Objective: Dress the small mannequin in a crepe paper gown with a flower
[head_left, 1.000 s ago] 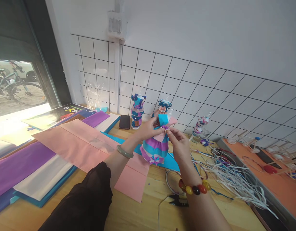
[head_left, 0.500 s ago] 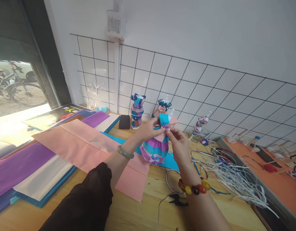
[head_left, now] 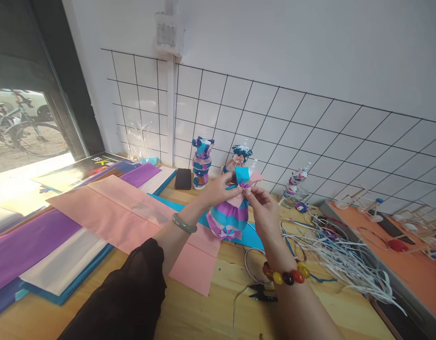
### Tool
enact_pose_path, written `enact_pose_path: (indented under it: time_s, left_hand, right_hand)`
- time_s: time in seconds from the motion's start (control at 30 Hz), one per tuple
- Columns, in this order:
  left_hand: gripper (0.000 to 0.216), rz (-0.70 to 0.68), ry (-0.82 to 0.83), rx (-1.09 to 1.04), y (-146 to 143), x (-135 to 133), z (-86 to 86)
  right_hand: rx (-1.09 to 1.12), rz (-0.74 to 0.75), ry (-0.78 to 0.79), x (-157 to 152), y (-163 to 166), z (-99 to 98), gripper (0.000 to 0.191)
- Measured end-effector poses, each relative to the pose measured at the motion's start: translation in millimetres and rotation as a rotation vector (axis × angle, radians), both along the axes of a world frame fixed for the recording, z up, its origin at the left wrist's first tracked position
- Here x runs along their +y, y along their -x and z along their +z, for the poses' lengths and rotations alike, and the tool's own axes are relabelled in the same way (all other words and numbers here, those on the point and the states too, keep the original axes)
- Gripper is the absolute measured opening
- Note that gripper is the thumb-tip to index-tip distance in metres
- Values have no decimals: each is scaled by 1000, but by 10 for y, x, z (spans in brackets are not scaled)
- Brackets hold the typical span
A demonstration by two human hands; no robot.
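Note:
A paper doll [head_left: 231, 215] in purple, teal and pink bands stands on the wooden table [head_left: 189, 311] at centre. My left hand [head_left: 218, 189] grips its neck from the left, fingers closed. From the right, my right hand [head_left: 262, 210] pinches a small purple bow [head_left: 244, 186] at the doll's neck. A teal paper piece sticks up above the bow. A green bangle sits on my left wrist and a beaded bracelet on my right.
Sheets of pink paper [head_left: 132, 217], purple and white paper lie at left. Two finished dolls [head_left: 201, 160] and a black phone [head_left: 183, 178] stand by the grid wall. White strips [head_left: 345, 259], small black snips [head_left: 262, 293] and an orange tray [head_left: 398, 255] lie at right.
Both hands stay at the doll's neck; the fingers shift only slightly on the bow. The view has tilted a little.

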State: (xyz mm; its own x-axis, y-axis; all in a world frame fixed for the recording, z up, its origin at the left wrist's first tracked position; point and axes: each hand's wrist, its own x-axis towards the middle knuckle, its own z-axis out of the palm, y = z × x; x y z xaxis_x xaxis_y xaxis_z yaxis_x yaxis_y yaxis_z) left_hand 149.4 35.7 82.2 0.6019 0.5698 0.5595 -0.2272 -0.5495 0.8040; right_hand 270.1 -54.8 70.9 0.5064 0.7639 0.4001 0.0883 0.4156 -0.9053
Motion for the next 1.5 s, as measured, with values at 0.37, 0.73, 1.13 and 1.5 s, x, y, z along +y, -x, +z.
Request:
enact_pose_path:
  time_s: [0.37, 0.73, 1.13, 1.5]
  left_hand:
    - [42, -76, 21, -7, 20, -8, 18]
    - [40, 24, -30, 13, -26, -5, -9]
    - [36, 21, -28, -14, -17, -34, 16]
    - [37, -39, -12, -10, 9, -77, 53]
  right_hand:
    - [39, 11, -9, 1, -3, 0, 23]
    - [-8, 0, -29, 9, 11, -2, 26]
    - [-35, -18, -43, 4, 32, -9, 24]
    - [-64, -44, -45, 15, 25, -17, 23]
